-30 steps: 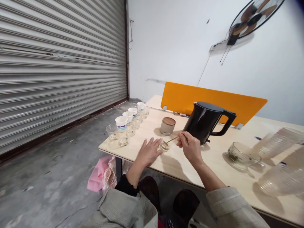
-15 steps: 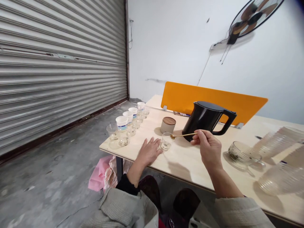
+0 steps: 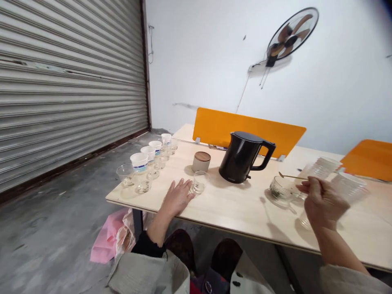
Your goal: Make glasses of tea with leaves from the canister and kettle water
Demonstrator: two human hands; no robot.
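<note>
My left hand [image 3: 177, 199] lies flat on the table with its fingers spread, the fingertips beside a clear plastic cup [image 3: 200, 182]. A little dark matter, perhaps tea leaves, shows at the bottom of that cup. Pinched in my right hand [image 3: 325, 202] is a thin gold spoon [image 3: 290, 176], its small bowl pointing left. The spoon hangs above a clear glass cup with a handle [image 3: 279, 192], which holds dark dried leaves. Behind the plastic cup stands a grey canister with a wooden lid [image 3: 201, 162].
A black electric kettle [image 3: 243, 157] stands mid-table before an orange divider [image 3: 248, 128]. Along the left edge are rows of clear cups [image 3: 125, 174] and white paper cups [image 3: 140, 162]. Stacked clear cups [image 3: 349, 185] lie at the right. A pink bag [image 3: 108, 237] is on the floor.
My right hand has carried the spoon from the plastic cup rightward to above the glass cup. My left hand stays beside the plastic cup. The view has turned right.
</note>
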